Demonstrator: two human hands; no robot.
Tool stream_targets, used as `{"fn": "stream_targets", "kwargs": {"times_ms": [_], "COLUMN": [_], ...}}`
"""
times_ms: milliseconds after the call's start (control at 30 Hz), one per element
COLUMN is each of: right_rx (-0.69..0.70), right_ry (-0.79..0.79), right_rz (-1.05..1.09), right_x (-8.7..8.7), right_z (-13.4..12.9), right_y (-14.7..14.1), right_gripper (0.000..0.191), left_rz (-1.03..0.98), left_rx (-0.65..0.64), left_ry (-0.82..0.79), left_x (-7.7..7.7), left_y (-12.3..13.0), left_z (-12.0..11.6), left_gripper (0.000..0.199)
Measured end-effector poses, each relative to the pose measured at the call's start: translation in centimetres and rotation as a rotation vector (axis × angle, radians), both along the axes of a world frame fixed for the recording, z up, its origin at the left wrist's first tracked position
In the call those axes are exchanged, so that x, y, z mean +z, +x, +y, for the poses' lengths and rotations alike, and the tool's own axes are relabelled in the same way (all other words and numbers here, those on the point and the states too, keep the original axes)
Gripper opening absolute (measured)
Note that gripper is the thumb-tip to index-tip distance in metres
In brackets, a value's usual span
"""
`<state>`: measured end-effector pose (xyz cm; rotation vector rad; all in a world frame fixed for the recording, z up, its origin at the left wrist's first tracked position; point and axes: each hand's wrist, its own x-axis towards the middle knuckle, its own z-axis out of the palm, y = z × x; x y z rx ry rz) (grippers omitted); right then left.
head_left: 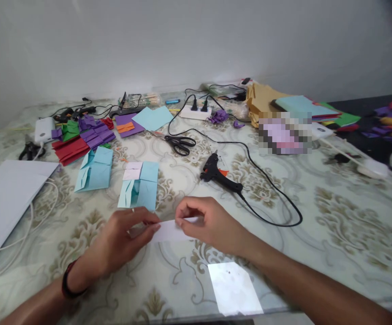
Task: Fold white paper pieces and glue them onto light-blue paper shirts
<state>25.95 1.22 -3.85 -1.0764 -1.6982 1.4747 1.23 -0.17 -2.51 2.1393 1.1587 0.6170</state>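
Observation:
A narrow strip of white paper (169, 231) stretches between my two hands, just above the patterned tablecloth. My left hand (124, 234) pinches its left end between thumb and fingers. At the strip's right end, my right hand (203, 221) is closed on it with thumb and forefinger. Just beyond the left hand lies a folded light-blue paper piece (147, 187) with a pale patch on one corner. Another folded light-blue piece (97, 169) sits to its left. A black glue gun (221, 174) rests on its side past my right hand.
Black-handled scissors (180, 143) lie behind the glue gun, whose cable loops to the right. A white power strip (196, 112) stands near the wall. White sheets (13, 203) are at left, folded red paper (70, 150) behind them. A bright white patch (235, 289) shows near the front edge.

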Motion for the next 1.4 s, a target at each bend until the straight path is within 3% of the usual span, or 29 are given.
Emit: {"fn": "stream_targets", "kwargs": {"times_ms": [500, 833, 967, 1100, 1400], "right_rx": [0.105, 0.045, -0.051, -0.107, 0.019], "right_ry": [0.174, 0.242, 0.264, 0.294, 0.324], "right_rz": [-0.006, -0.066, -0.073, -0.021, -0.065], "right_x": [-0.8, 1.1, 1.3, 1.1, 0.2], "right_z": [-1.2, 1.0, 1.6, 1.5, -0.5], "right_y": [-1.5, 1.3, 2.4, 2.1, -0.2], "right_gripper": [0.016, 0.013, 0.013, 0.002, 0.013], "left_rz": [0.04, -0.05, -0.05, -0.043, -0.074], "left_rx": [-0.151, -0.007, 0.063, 0.076, -0.049], "left_ry": [-0.001, -0.017, -0.018, -0.021, -0.029], "left_x": [0.5, 1.2, 1.5, 1.2, -0.2], "left_y": [1.3, -1.4, -1.9, -1.5, -0.1], "left_z": [-0.9, 1.0, 1.7, 1.3, -0.3], "left_gripper": [0.022, 0.016, 0.017, 0.019, 0.011]}}
